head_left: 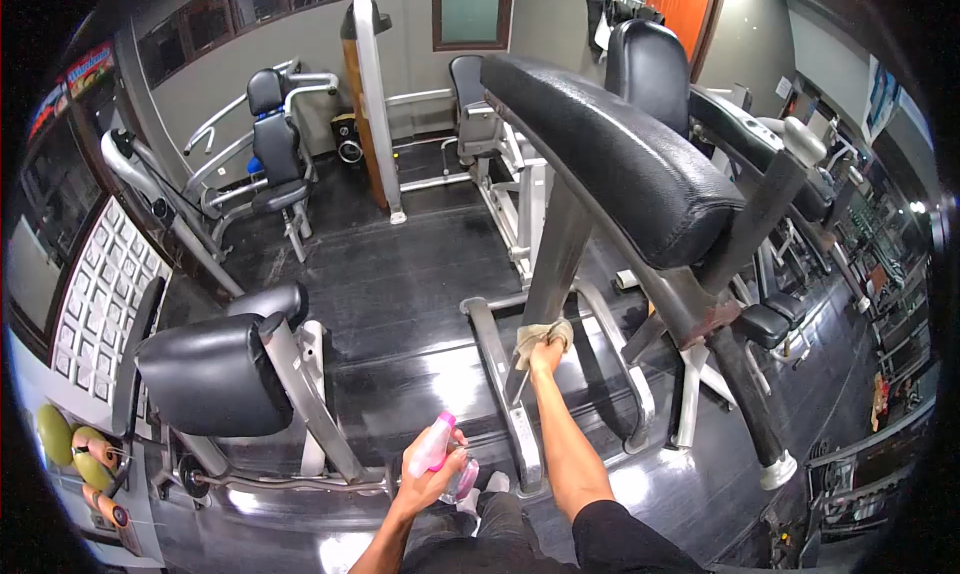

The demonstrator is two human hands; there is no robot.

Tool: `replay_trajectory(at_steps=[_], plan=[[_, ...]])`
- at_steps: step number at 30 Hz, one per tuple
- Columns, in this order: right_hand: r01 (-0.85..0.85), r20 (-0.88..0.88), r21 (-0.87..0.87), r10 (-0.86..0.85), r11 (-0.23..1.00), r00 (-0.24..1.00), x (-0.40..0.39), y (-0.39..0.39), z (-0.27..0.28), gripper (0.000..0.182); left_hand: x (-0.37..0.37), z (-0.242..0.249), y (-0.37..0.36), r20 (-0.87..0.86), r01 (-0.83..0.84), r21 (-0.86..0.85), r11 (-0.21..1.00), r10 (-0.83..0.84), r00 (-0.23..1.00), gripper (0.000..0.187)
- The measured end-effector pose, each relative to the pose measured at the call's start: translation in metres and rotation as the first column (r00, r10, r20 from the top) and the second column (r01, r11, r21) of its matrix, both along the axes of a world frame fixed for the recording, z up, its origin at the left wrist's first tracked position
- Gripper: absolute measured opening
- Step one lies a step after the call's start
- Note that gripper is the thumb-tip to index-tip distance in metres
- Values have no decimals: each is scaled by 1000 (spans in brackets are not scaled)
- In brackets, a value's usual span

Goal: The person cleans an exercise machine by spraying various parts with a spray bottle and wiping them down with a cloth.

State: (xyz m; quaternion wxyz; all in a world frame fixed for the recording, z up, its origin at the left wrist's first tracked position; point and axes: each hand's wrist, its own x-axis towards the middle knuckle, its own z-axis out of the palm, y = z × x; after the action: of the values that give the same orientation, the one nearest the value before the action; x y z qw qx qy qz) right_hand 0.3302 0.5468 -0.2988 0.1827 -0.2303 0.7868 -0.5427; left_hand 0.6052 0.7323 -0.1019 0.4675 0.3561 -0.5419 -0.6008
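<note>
My left hand (428, 482) is closed around a clear and pink spray bottle (432, 448), held low in front of my body. Stretched forward, my right hand (547, 356) grips a beige cloth (530, 342). The cloth is pressed against the lower part of a grey metal post (553, 264), and part of it is bunched over my fingers. That post belongs to an exercise machine with a long black padded cushion (620, 154) on top. Its grey base frame (500, 404) stands on the floor beside my right forearm.
Left of me is a bench with a black pad (212, 376), with a barbell (290, 484) low beside it. A seated machine (278, 154) stands at the back left, and a tall upright (375, 104) near the wall. A dark slanted leg (750, 404) is on the right.
</note>
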Motion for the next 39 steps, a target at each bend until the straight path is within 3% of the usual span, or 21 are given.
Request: replay_trajectory(at_steps=[3,5,9,10,12,13,15,17,18,20,21,22,25,27,28,29,31,36,37,38,39], plan=[[-19,113,-175,39,984,993,-2,-3,64,35,-6,3,2,-20,32,-26,999,-33,999,27],[24,-28,-208,-31,978,999,6,-2,115,30,-10,7,5,-63,55,-41,998,-57,996,26],[-193,-121,-542,152,818,981,-5,17,208,29,-17,18,15,-21,83,-98,992,-85,996,26],[-235,-94,-524,219,819,971,-13,27,227,28,-18,20,17,14,100,-122,987,-99,995,26],[-265,16,-672,371,691,928,-27,46,256,26,-19,20,21,83,109,-188,976,-95,992,25],[-266,-68,-666,299,696,952,-43,51,256,26,-18,22,22,80,114,-199,973,-100,992,25],[-328,-44,-655,399,680,916,-59,67,262,30,-16,24,25,94,207,-319,925,-186,978,27],[-209,-232,-404,121,891,965,-57,97,289,41,-16,38,32,42,237,-254,938,-234,971,28],[-151,-73,-490,132,858,989,-62,108,291,43,-16,46,36,22,228,-212,950,-228,973,27],[-317,-163,-553,273,771,948,-92,120,289,44,-16,59,43,2,221,-167,961,-224,975,27],[-341,-188,-784,325,519,927,-102,125,286,39,-18,64,45,-28,230,-162,960,-237,971,29],[-418,-302,-758,299,500,905,-108,133,295,36,-20,68,46,-57,240,-154,958,-251,966,31],[-229,4,-713,330,663,944,-136,160,310,32,-29,75,48,-67,274,-155,949,-287,956,34],[-504,-308,-401,405,765,861,-153,171,332,30,-37,80,49,-73,300,-174,938,-316,946,35],[-465,-409,-139,377,874,831,-147,186,344,32,-42,84,49,-79,316,-201,927,-337,938,36],[-499,-539,167,503,850,675,-151,196,348,25,-45,88,49,-77,319,-200,926,-339,937,36],[-474,-538,375,603,797,589,-151,211,340,18,-53,96,50,29,325,-295,898,-332,943,36],[-455,-519,450,640,768,567,-155,225,325,23,-80,94,52,53,304,-366,880,-307,950,34],[-457,-448,431,624,778,640,-139,231,345,26,-86,92,53,73,308,-399,864,-305,950,33],[-396,-514,496,629,773,584,-145,228,336,33,-92,91,53,75,303,-400,865,-298,952,33],[-495,-534,407,639,768,553,-162,221,318,38,-98,90,55,89,307,-380,873,-296,951,33]])
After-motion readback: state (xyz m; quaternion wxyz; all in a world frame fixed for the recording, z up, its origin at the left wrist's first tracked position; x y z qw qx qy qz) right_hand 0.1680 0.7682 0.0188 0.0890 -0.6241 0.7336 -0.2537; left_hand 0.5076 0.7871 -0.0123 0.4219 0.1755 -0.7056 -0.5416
